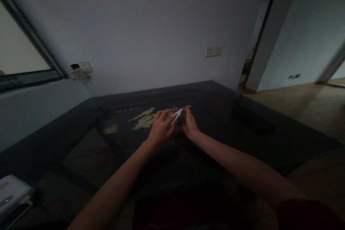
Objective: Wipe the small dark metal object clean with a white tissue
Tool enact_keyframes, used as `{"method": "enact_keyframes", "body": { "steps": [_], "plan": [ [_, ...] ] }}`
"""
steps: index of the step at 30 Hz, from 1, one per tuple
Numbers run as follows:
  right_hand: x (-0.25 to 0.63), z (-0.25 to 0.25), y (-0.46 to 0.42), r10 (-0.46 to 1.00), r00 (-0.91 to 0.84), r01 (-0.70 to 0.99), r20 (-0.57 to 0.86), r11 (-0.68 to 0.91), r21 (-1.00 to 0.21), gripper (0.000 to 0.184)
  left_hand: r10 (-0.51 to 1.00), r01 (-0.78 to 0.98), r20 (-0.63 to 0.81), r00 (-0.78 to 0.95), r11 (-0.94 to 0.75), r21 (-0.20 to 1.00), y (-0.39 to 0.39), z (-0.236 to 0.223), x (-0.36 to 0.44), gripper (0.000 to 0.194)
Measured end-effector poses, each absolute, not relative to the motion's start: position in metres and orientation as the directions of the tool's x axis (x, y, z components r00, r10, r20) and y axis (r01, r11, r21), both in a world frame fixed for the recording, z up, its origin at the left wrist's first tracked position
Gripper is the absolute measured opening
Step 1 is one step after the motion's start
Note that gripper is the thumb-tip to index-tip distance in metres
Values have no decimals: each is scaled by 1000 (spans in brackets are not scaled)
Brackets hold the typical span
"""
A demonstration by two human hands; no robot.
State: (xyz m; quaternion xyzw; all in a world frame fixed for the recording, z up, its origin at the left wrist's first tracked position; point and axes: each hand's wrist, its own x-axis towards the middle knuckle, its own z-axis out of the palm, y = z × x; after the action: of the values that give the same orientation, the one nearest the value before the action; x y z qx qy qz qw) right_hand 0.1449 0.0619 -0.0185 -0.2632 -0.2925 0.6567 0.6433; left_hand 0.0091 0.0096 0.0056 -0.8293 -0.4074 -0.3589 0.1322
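Note:
Both hands meet above the table, close together. My right hand [190, 124] is closed around a small dark brown thing [182, 116] with a thin dark rim; it looks like a pair of glasses, but the dim light hides its details. Against it, the fingers of my left hand [161, 125] press a thin white cloth or tissue [176, 115]. Parts of both items are covered by my fingers.
Below the hands lies a dark glossy table [210, 100] with pale flower-like patterns [144, 121]. A white device [13, 194] stands at the lower left. Wall sockets [214, 51] are behind the table, more sockets [81, 70] at the left corner. A doorway opens at the right.

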Motion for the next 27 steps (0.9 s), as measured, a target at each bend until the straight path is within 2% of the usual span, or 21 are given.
{"method": "enact_keyframes", "body": {
  "steps": [3,7,9,13,20,23,27],
  "plan": [
    [144,-18,61,999,-32,-696,12,-13,-718,33,552,693,722,417,-707,140,10,2,12,38],
    [144,-16,59,1000,-22,-701,-1,-16,-713,30,574,596,683,453,-764,247,10,-5,17,54],
    [145,-15,59,999,-31,-707,-4,-25,-707,30,576,589,671,467,-768,250,10,-7,18,61],
    [146,-14,60,999,-34,-727,-11,-33,-686,31,566,618,651,506,-764,184,10,-8,19,71],
    [144,-14,58,999,-41,-718,14,-19,-696,33,718,804,614,327,-553,219,17,-12,17,65],
    [144,-13,59,999,-33,-720,7,-19,-693,31,693,775,654,302,-578,255,19,-15,16,63],
    [147,-12,65,1000,-6,-727,8,2,-687,29,647,663,667,370,-686,298,18,-18,17,69]
  ]
}}
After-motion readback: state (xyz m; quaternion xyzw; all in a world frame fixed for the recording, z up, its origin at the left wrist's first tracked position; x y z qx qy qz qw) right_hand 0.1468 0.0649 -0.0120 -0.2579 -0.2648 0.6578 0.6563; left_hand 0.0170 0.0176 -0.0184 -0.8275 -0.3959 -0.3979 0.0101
